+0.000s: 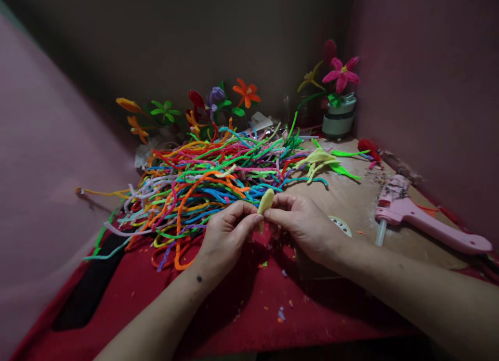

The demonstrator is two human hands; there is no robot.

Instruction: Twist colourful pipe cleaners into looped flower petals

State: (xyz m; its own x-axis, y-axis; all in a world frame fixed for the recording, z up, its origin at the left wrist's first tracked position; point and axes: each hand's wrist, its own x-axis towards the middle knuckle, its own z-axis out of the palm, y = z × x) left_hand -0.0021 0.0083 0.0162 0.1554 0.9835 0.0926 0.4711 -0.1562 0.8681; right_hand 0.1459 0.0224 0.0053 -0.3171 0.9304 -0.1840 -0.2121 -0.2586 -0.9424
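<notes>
Between the fingertips of both hands is a pale yellow pipe-cleaner petal point(266, 200), held upright over the front edge of the pile. My left hand point(230, 231) pinches its lower left side with thumb and forefinger. From the right, my right hand point(298, 220) grips the same petal near its base, its lower fingers curled out of sight. Just behind them spreads a heap of many-coloured pipe cleaners point(210, 168). Several pale yellow pipe-cleaner pieces point(317, 158) lie at the heap's right end.
A pink glue gun point(424, 220) rests on a brown board point(351, 194) at right. Finished pipe-cleaner flowers point(246, 93) stand along the back, and a pink one rises from a small pot point(338, 119). A black strip point(93, 283) lies on the red cloth point(156, 309). Walls close in both sides.
</notes>
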